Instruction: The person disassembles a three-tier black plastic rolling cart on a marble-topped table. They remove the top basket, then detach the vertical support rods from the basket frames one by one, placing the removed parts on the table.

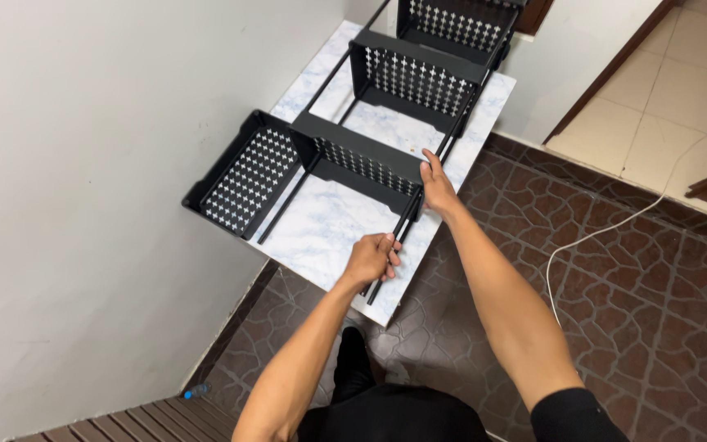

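Gripping the black rod (386, 258), left hand (370, 260) closed; right hand (437, 187) flat on shelf tray (362, 151)

No packages, labels, signs or screens are showing anywhere in this view.
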